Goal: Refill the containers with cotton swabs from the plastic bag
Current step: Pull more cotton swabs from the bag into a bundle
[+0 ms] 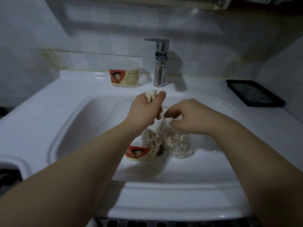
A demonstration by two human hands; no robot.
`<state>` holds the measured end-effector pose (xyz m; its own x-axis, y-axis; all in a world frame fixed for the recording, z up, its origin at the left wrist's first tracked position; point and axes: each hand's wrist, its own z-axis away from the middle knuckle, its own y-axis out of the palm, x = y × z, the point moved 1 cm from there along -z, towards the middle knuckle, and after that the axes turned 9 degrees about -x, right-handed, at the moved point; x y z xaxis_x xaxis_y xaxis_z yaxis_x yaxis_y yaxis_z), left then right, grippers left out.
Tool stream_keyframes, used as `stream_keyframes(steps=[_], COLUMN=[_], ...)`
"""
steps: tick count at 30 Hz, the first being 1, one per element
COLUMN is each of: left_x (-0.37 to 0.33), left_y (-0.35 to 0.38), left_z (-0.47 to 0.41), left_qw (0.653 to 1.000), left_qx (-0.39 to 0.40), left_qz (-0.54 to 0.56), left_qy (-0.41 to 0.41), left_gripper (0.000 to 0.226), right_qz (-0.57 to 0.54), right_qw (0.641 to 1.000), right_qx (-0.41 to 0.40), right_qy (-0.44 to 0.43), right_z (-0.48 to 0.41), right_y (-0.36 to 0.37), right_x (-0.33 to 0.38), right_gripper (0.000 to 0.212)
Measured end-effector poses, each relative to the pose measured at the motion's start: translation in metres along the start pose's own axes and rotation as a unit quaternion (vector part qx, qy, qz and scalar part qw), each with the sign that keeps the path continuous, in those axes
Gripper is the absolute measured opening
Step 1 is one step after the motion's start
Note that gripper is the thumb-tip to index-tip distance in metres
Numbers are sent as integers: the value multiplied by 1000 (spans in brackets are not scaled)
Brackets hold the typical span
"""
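Observation:
My left hand (144,110) grips a bunch of cotton swabs (151,95), held above the white sink basin (78,122). My right hand (188,117) pinches the top of a clear plastic bag (178,143) with swabs in it, which hangs down into the basin. Below my left hand an open round container (141,153) with a cartoon label stands in the basin by the drain, packed with upright swabs (150,138). A second container (124,75) with the same label stands on the sink ledge left of the faucet.
A chrome faucet (159,63) rises at the back of the sink. A black tray (255,93) lies on the ledge at the right. White wall tiles stand behind. A dark object (8,176) sits at the left edge.

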<state>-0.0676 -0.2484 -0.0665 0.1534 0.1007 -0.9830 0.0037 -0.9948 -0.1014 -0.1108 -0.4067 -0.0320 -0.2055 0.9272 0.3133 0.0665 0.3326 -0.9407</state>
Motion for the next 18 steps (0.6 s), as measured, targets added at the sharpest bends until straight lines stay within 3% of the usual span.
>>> stream_keyframes(steps=[6, 12, 18], left_x=[-2, 1, 1], left_y=[1, -1, -1], left_z=[8, 5, 7], left_qw=[993, 992, 991], left_qx=[38, 21, 12], left_qz=[-108, -124, -128], left_qy=[39, -2, -41], left_gripper=[29, 30, 27], right_qz=[21, 62, 69], right_qw=[995, 997, 995], right_qx=[99, 32, 75], right_qy=[11, -33, -12], right_z=[1, -5, -8], right_y=[7, 16, 22], right_x=[0, 0, 0], right_gripper=[34, 22, 20])
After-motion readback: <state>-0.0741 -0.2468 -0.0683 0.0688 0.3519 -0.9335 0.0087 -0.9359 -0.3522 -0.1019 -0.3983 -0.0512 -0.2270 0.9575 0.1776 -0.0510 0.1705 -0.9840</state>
